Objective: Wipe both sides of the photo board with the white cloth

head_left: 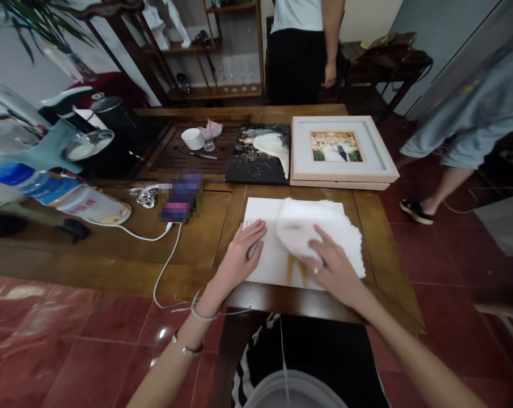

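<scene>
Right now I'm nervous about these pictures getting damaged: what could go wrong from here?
1. The white panel lies close to the table's near edge; only the left hand pins it, so a hard push with the white cloth in the right hand might slide it off.
2. The white cable hangs over the edge beside the left forearm; a snag could tug the device it feeds.

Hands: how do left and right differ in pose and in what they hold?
1. The left hand lies flat with its fingers stretched out and holds nothing; the right hand curls over a white cloth.
2. The left hand is at the left edge of the white panel; the right hand is over its right part.
3. The left wrist wears bracelets; the right wrist looks bare.
Both hands press down on the same panel on the wooden table.
</scene>
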`<state>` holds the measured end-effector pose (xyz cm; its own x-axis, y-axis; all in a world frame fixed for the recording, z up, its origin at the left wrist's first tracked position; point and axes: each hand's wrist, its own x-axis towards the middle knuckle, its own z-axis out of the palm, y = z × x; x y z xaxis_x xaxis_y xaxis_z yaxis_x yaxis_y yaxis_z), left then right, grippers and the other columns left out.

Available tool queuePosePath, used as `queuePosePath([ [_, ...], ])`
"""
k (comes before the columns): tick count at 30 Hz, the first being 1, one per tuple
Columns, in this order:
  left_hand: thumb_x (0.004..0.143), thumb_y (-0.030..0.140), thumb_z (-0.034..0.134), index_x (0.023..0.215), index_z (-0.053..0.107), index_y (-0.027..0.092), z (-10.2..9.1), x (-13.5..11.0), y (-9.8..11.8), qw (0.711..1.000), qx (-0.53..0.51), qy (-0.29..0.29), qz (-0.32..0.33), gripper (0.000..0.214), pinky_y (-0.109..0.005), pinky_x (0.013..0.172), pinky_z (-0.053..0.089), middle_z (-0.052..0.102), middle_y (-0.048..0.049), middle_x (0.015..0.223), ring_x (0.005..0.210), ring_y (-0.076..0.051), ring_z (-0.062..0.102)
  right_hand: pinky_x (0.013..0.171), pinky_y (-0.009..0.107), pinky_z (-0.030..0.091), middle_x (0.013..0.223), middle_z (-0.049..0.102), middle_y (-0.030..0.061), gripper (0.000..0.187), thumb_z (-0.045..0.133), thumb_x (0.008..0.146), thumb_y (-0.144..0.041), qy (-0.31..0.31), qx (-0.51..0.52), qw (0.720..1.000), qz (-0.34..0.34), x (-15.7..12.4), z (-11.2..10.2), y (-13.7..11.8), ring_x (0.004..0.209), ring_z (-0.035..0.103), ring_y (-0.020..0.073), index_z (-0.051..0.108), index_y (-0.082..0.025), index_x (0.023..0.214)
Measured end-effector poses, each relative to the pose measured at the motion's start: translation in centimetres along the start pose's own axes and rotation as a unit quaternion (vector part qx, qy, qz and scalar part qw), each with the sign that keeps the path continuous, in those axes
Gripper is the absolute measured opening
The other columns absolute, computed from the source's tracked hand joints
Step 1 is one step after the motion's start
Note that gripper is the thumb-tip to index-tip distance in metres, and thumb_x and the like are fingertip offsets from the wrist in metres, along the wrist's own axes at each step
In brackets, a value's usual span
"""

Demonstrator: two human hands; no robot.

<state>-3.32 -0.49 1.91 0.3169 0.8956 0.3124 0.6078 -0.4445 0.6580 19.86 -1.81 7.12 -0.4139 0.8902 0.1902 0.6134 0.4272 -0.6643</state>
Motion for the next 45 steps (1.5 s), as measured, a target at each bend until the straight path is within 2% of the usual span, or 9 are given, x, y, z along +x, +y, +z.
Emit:
queuePosePath([
  [5,0.091,0.019,0.048,0.124,0.059,0.02,-0.2,0.1,0.3,1.0,-0.003,-0.008,-0.008,0.035,-0.054,0.114,0.027,0.058,-0.0096,0.133,0.13,-0.023,0.047,0.113,0.05,0.029,0.123,0.064,0.011,0.016,0.048,0.069,-0.007,-0.1,0.033,0.987,-0.12,-5.0,-0.6,-2.3,0.122,0.053,0.0255,0.053,-0.022,0.073],
  [9,0.094,0.023,0.045,0.128,0.056,0.022,-0.5,0.1,0.4,0.999,-0.01,-0.025,-0.019,0.035,-0.054,0.115,0.024,0.055,-0.0079,0.136,0.133,-0.022,0.044,0.102,0.047,0.044,0.091,0.071,0.006,0.015,0.046,0.078,-0.013,-0.097,0.035,0.991,-0.08,-4.9,-2.4,-0.5,0.111,0.062,0.0271,0.056,-0.024,0.075],
  [14,0.094,0.026,0.047,0.13,0.054,0.025,-0.4,0.0,0.2,0.999,-0.018,-0.027,-0.023,0.037,-0.054,0.115,0.023,0.054,-0.0069,0.138,0.134,-0.021,0.042,0.1,0.049,0.045,0.06,0.056,-0.0009,0.023,0.042,0.086,-0.022,-0.018,-0.038,0.999,-0.028,0.4,-2.6,3.2,0.098,0.066,0.0266,0.047,-0.024,0.064],
  [19,0.093,0.026,0.048,0.129,0.055,0.025,-0.2,0.0,0.3,0.999,-0.021,-0.022,-0.033,0.036,-0.053,0.115,0.023,0.055,-0.0064,0.136,0.133,-0.021,0.044,0.114,0.055,0.022,0.1,0.069,0.0099,0.014,0.044,0.079,-0.014,0.009,-0.074,0.996,-0.042,3.6,0.3,2.4,0.117,0.056,0.0263,0.057,-0.021,0.08],
  [25,0.093,0.02,0.046,0.121,0.061,0.021,-0.2,0.1,0.3,0.999,-0.02,-0.003,-0.032,0.032,-0.051,0.115,0.026,0.06,-0.0083,0.132,0.131,-0.02,0.047,0.116,0.052,0.016,0.134,0.054,0.018,0.018,0.05,0.07,-0.009,-0.089,-0.043,0.987,-0.123,-1.0,1.6,-1.8,0.135,0.038,0.0238,0.06,-0.018,0.081],
  [31,0.093,0.02,0.045,0.123,0.059,0.021,-0.3,0.2,0.4,0.999,-0.024,-0.008,-0.036,0.033,-0.052,0.115,0.025,0.058,-0.0075,0.134,0.131,-0.02,0.047,0.113,0.046,0.031,0.102,0.071,0.0077,0.015,0.047,0.072,-0.008,-0.135,0.015,0.985,-0.109,-3.2,-2.0,-0.7,0.115,0.059,0.0241,0.054,-0.022,0.073],
  [37,0.093,0.021,0.046,0.125,0.058,0.022,-0.3,0.1,0.5,0.999,-0.027,-0.01,-0.038,0.034,-0.05,0.116,0.024,0.057,-0.0063,0.134,0.131,-0.02,0.046,0.103,0.05,0.043,0.062,0.06,0.0003,0.021,0.042,0.084,-0.02,-0.027,-0.064,0.996,-0.058,1.8,-3.0,4.1,0.092,0.068,0.0264,0.048,-0.023,0.065],
  [41,0.094,0.021,0.046,0.126,0.058,0.022,-0.3,0.0,0.5,0.999,-0.028,-0.01,-0.041,0.034,-0.05,0.116,0.024,0.057,-0.0063,0.135,0.132,-0.02,0.046,0.112,0.055,0.026,0.092,0.069,0.0145,0.017,0.042,0.081,-0.014,0.006,-0.091,0.994,-0.054,3.8,-0.7,3.4,0.111,0.06,0.0299,0.058,-0.016,0.077],
  [45,0.094,0.017,0.042,0.125,0.058,0.023,-0.2,0.1,0.4,0.999,-0.031,-0.004,-0.035,0.035,-0.051,0.116,0.025,0.058,-0.0062,0.134,0.131,-0.019,0.046,0.115,0.056,0.016,0.135,0.05,0.024,0.02,0.05,0.072,-0.011,-0.034,-0.105,0.987,-0.117,0.7,1.9,-0.1,0.136,0.034,0.0307,0.064,-0.013,0.085],
])
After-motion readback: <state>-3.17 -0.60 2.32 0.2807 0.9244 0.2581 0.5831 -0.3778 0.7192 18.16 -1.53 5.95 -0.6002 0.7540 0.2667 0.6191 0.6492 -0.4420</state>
